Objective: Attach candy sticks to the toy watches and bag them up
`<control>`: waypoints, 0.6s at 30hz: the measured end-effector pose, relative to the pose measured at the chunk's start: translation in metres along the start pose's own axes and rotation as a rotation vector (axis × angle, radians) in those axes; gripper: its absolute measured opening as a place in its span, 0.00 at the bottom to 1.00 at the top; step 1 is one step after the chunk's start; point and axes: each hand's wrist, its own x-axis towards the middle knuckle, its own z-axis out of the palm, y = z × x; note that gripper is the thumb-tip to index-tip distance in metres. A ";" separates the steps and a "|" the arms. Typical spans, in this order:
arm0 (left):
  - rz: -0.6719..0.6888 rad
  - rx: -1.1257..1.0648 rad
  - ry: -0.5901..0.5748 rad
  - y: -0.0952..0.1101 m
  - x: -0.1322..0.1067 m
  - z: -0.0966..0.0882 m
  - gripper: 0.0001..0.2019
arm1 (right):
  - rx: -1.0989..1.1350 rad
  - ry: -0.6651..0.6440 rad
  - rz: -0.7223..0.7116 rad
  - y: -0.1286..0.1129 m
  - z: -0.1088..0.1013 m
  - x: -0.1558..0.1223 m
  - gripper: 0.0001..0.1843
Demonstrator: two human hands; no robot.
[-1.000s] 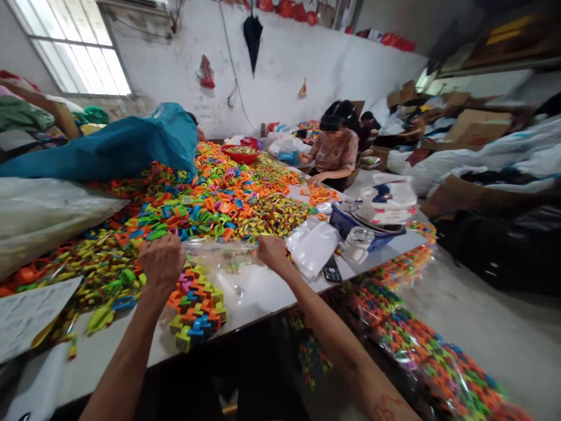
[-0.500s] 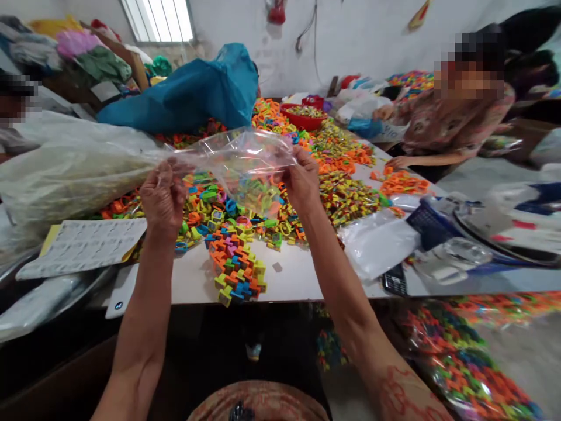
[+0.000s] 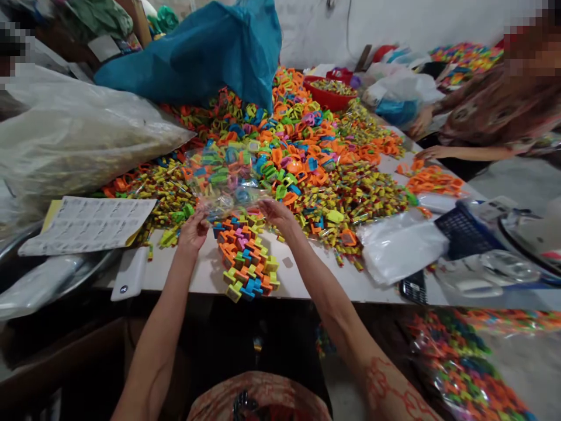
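A clear plastic bag (image 3: 230,196) is spread between my two hands, low over the heap of colourful toy watches (image 3: 298,158). My left hand (image 3: 193,231) pinches its near left edge between thumb and fingers. At the opposite edge, my right hand (image 3: 278,214) has its fingertips on the film, the fingers pointing left. Watches show through the see-through bag, so I cannot tell whether anything is inside it. Right below the bag, a neat cluster of stacked toy watches (image 3: 249,263) in orange, yellow, blue and pink lies at the table's front edge.
To the left are a large filled translucent sack (image 3: 83,134), a printed sheet (image 3: 94,225) and a white device (image 3: 130,273). On the right lie white plastic bags (image 3: 401,242), a black phone (image 3: 413,286) and a blue basket (image 3: 467,231). Across the table sits a person (image 3: 495,123).
Both hands have come down and closer together, bringing the bag from chest height to just above the stacked watches. The head view has tilted downward.
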 end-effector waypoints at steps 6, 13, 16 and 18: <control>0.394 0.587 0.122 -0.026 0.008 -0.017 0.09 | -0.397 0.050 -0.200 0.020 0.004 0.000 0.15; 0.815 1.093 -0.031 -0.074 -0.030 -0.074 0.13 | -0.804 0.023 -0.538 0.053 -0.047 -0.055 0.13; 0.807 1.111 -0.108 -0.094 -0.042 -0.088 0.13 | -0.901 -0.032 -0.505 0.063 -0.066 -0.072 0.10; 0.716 1.166 -0.150 -0.104 -0.048 -0.092 0.10 | -1.010 -0.072 -0.422 0.074 -0.071 -0.079 0.09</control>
